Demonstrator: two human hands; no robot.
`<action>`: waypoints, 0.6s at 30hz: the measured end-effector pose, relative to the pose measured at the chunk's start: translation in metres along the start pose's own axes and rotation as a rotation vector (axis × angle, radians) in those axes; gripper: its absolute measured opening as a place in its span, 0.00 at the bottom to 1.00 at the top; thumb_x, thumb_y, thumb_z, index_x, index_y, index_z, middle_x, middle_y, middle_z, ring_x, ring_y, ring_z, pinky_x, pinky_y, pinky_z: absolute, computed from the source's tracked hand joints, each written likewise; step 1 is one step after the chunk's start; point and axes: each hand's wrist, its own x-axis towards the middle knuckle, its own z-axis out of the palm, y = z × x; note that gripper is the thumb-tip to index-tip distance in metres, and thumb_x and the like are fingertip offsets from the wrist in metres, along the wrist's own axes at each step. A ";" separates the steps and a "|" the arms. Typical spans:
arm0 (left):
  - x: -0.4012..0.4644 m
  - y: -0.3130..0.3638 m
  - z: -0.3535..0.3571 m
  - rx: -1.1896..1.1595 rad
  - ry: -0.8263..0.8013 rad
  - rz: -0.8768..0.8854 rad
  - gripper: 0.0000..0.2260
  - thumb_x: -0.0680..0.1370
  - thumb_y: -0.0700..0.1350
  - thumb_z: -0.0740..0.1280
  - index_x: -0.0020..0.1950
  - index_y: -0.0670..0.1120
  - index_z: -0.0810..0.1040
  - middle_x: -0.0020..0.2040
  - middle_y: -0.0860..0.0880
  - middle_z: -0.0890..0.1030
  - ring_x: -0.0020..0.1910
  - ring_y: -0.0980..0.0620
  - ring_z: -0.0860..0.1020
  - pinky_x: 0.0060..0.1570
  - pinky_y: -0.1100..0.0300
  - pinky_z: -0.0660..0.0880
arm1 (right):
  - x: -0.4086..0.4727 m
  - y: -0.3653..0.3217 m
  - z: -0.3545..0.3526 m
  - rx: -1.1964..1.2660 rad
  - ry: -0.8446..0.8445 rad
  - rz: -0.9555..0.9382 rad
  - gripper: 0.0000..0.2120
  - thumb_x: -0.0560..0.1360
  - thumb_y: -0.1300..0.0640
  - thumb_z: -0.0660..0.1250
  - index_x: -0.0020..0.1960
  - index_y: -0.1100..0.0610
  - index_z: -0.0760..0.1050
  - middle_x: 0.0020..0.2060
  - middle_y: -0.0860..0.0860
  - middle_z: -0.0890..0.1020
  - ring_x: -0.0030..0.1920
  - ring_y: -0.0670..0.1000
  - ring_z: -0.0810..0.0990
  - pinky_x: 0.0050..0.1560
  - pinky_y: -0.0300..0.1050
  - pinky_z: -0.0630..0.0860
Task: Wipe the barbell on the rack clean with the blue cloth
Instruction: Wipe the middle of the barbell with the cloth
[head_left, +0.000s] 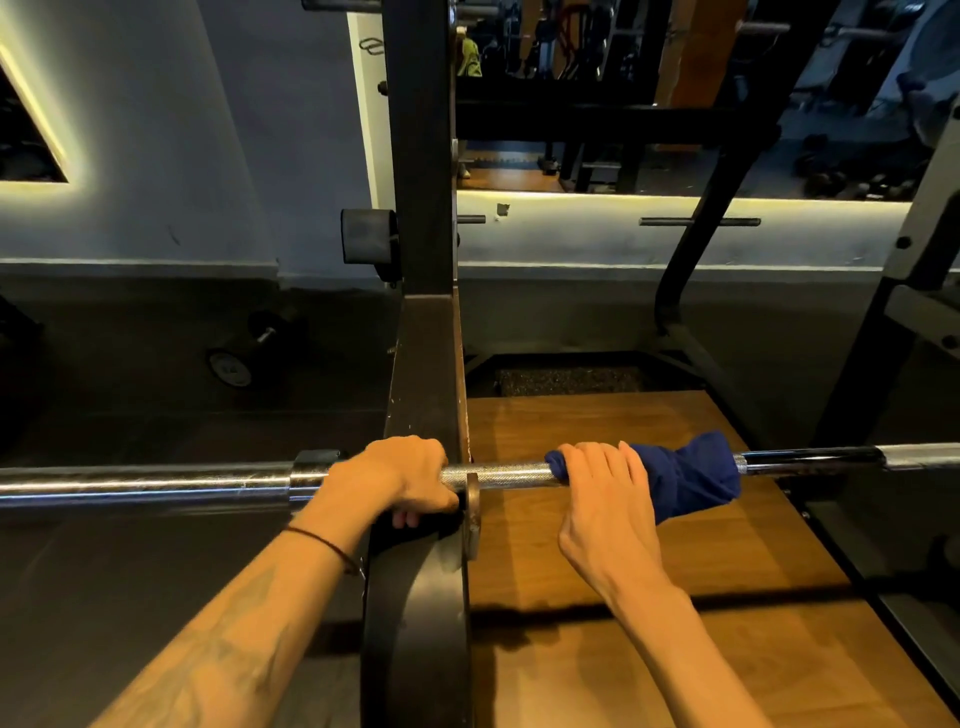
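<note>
A steel barbell (498, 475) lies level across the black rack upright (423, 364), running from the left edge to the right edge of the head view. My left hand (402, 478) grips the bar just left of the rack's hook. A blue cloth (685, 478) is wrapped over the knurled part of the bar to the right of the upright. My right hand (605, 493) grips the bar through the cloth's left end, fingers curled over the top. The bar under the cloth is hidden.
A wooden platform (623, 571) lies below the bar on the right. A dumbbell (244, 348) rests on the dark floor at the left. Another rack frame (893, 322) stands at the right. A mirror (675, 93) hangs on the far wall.
</note>
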 end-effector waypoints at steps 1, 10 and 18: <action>0.000 0.000 0.007 0.146 0.135 0.011 0.12 0.77 0.54 0.65 0.51 0.46 0.77 0.40 0.50 0.81 0.40 0.48 0.82 0.48 0.54 0.80 | 0.000 -0.004 -0.002 -0.015 -0.030 -0.012 0.29 0.64 0.62 0.76 0.64 0.56 0.75 0.57 0.53 0.79 0.59 0.57 0.78 0.74 0.58 0.65; -0.002 -0.007 0.062 0.376 0.826 0.076 0.13 0.75 0.56 0.71 0.49 0.53 0.70 0.41 0.52 0.78 0.37 0.52 0.76 0.40 0.57 0.70 | -0.005 -0.055 0.005 -0.062 -0.127 -0.236 0.50 0.52 0.59 0.83 0.73 0.58 0.73 0.68 0.55 0.79 0.68 0.58 0.77 0.72 0.57 0.64; -0.008 0.003 0.093 0.052 1.134 0.153 0.07 0.73 0.45 0.69 0.48 0.50 0.72 0.42 0.52 0.70 0.40 0.52 0.67 0.45 0.55 0.66 | -0.017 -0.004 0.005 -0.094 -0.066 0.101 0.50 0.56 0.61 0.85 0.75 0.59 0.68 0.72 0.57 0.74 0.75 0.59 0.68 0.76 0.62 0.59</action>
